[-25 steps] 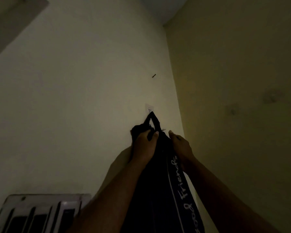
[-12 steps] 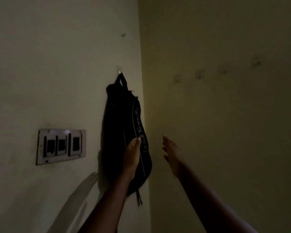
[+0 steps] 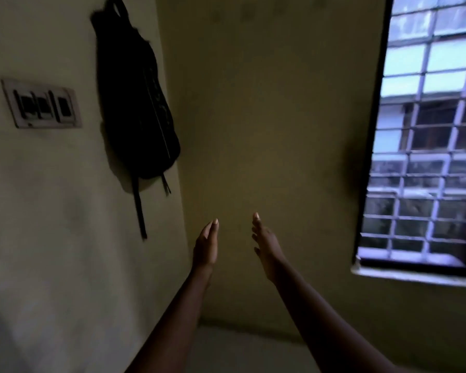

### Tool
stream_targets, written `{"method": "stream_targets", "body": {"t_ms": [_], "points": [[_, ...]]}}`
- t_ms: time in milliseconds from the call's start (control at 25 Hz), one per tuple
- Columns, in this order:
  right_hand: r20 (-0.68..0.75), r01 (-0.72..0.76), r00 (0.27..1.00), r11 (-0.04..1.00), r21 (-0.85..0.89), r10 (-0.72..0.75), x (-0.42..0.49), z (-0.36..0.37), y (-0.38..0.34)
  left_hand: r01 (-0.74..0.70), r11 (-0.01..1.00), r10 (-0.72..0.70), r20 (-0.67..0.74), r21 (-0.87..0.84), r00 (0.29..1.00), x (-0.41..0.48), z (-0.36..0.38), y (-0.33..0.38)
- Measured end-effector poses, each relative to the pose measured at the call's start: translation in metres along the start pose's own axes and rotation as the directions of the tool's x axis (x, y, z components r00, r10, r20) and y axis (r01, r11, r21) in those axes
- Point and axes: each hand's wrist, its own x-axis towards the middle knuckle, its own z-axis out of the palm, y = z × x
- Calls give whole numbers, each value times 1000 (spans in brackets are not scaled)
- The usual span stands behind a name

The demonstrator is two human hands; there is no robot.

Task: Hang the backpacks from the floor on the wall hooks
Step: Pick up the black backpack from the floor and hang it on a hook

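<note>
A black backpack [image 3: 139, 103] hangs by its top loop on the left wall, beside a switch panel [image 3: 42, 105]; its side lettering is too blurred to read. The left hand [image 3: 205, 249] and right hand [image 3: 266, 247] reach forward below it, fingers straight, holding nothing, near a barred window [image 3: 425, 135].

Open air runs ahead to the bare far wall [image 3: 266, 117]. Left, a hanging black fabric backpack [image 3: 137, 103] and white rectangular switch plate [image 3: 42, 105] protrude; right, a metal-grilled window [image 3: 425, 146].

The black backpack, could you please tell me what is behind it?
Behind the black backpack is the pale wall, with its shadow alongside; whatever holds its top loop is hidden.
</note>
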Motion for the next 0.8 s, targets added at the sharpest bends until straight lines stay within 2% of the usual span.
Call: {"method": "stream_targets", "body": {"t_ms": [240,400,480,640,800], "points": [[-139,-211,968,977,5,210,-104,-85,91,222,973,-211,152,-57,965,-111,60,-88],[-237,-381,897,925,10,372,-141,-128,170,335,941,-336,269,49,903,-164,95,-154],[-300,-443,851,896,28,431,-147,-149,229,402,908,-419,322,122,849,-181,113,-207],[-430,-613,691,786,76,581,-175,-187,391,508,810,-585,342,293,735,-210,148,-357],[-450,-736,574,672,83,684,-214,-185,550,473,762,-628,329,442,705,-238,154,-499]]}}
